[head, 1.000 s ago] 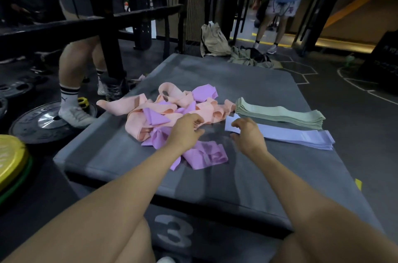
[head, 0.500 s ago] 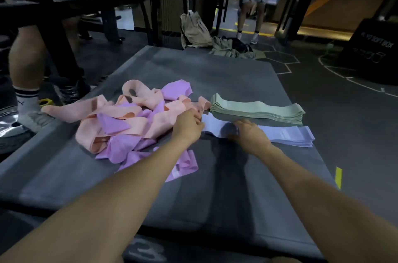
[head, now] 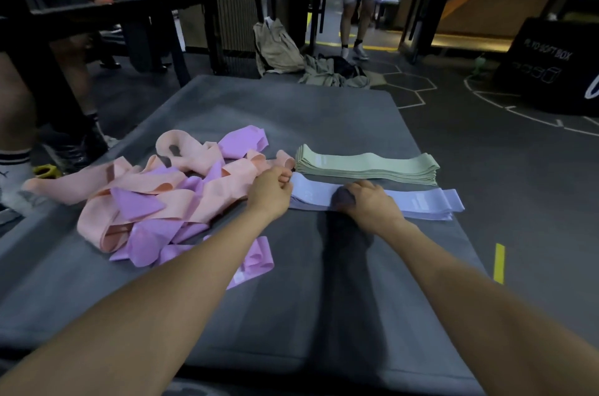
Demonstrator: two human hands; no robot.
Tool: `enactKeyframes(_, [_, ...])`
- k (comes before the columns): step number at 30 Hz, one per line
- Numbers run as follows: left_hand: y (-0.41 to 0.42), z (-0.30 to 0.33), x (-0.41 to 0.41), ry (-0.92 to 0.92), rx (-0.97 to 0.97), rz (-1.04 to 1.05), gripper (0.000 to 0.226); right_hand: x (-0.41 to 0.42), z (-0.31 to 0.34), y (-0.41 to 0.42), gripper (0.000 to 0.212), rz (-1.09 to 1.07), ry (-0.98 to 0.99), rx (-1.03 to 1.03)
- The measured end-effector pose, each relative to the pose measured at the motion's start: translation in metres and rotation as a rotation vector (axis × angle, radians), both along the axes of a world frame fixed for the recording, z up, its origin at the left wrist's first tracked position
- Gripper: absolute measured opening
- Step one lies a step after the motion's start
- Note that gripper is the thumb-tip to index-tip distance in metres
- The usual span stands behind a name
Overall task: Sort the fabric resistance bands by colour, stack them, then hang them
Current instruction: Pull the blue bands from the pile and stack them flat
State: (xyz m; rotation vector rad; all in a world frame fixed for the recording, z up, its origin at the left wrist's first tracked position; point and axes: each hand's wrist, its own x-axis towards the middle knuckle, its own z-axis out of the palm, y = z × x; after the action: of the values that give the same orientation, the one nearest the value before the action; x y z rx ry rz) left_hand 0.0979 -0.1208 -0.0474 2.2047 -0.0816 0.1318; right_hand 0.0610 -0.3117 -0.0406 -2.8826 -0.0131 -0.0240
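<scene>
A loose heap of peach bands [head: 136, 188] and purple bands [head: 152, 237] lies on the left of the grey padded box [head: 291, 298]. To the right sit a neat green stack [head: 366, 165] and, nearer me, a pale blue stack [head: 424, 203]. My left hand [head: 270, 191] is curled at the left end of the blue stack, fingers pinching its edge. My right hand [head: 369, 201] presses down on the middle of the blue stack with bent fingers.
A person's legs and a dark metal rack [head: 107, 6] stand at the left. Bags and clothes [head: 308, 62] lie on the floor beyond the box. Another person [head: 356, 0] stands in the doorway. A black soft box [head: 547, 65] sits far right.
My left hand left the mixed heap and moved right to the blue stack's left end. My right hand slid right onto the stack's middle. The view has drawn closer.
</scene>
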Motion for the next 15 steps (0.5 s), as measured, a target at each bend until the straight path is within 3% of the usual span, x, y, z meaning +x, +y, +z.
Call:
enactKeyframes(3, [0.003, -0.002, 0.001, 0.017, -0.127, -0.011, 0.024, 0.004, 0.003, 0.005, 0.053, 0.07, 0.006, 0.019])
enactKeyframes(8, [0.007, -0.001, 0.002, 0.09, -0.325, -0.019, 0.019, 0.017, 0.009, 0.03, 0.051, 0.153, 0.034, 0.156])
enactKeyframes(12, [0.011, 0.0, 0.007, 0.077, -0.24, -0.181, 0.033, 0.028, 0.008, 0.039, 0.07, 0.218, 0.067, 0.268])
enactKeyframes(15, [0.017, -0.003, 0.017, 0.074, -0.183, -0.269, 0.036, 0.03, 0.012, 0.043, 0.064, 0.251, 0.081, 0.311])
